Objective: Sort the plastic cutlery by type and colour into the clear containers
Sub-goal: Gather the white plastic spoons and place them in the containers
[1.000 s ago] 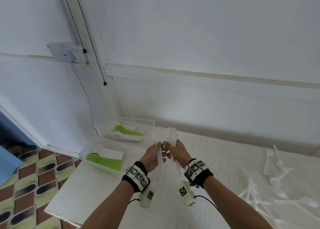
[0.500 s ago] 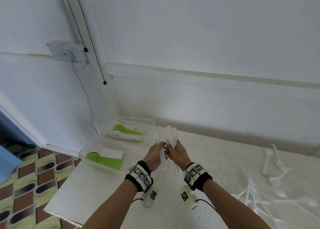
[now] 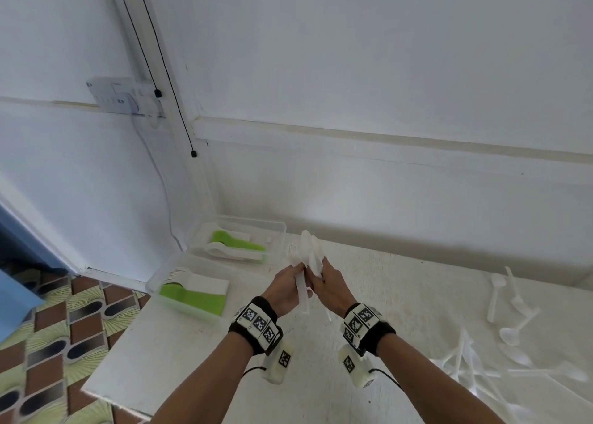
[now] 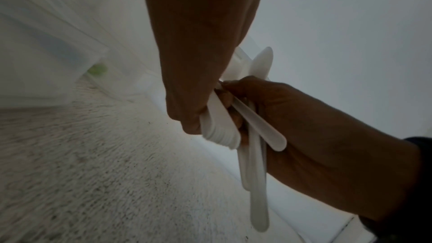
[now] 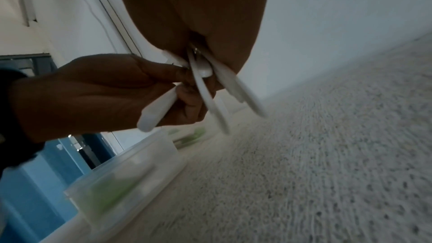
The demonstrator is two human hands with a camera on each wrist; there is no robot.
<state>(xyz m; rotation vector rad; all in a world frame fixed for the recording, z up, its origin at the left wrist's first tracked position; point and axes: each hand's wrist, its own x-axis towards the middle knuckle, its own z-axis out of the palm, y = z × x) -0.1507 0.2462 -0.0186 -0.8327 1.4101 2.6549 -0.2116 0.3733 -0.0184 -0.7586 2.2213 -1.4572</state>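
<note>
Both hands meet above the white table (image 3: 179, 359), just right of the containers. My left hand (image 3: 288, 279) grips a stack of white forks (image 3: 292, 251) by their handles (image 4: 219, 132). My right hand (image 3: 327, 282) grips several white spoons (image 3: 310, 247), whose handles (image 5: 236, 90) splay downward. The two bundles touch between the hands. A clear container (image 3: 167, 282) at the near left holds green and white forks. Behind it, a second clear container (image 3: 279, 227) holds green and white spoons.
Loose white spoons (image 3: 513, 333) lie scattered on the table's right side. The wall (image 3: 385, 182) runs close behind the table. The table's left edge (image 3: 109, 359) drops to a patterned floor (image 3: 48, 343). Cables (image 3: 167, 70) hang down the wall at the left.
Both hands have drawn a little closer together around the white cutlery. They stay over the same spot on the table.
</note>
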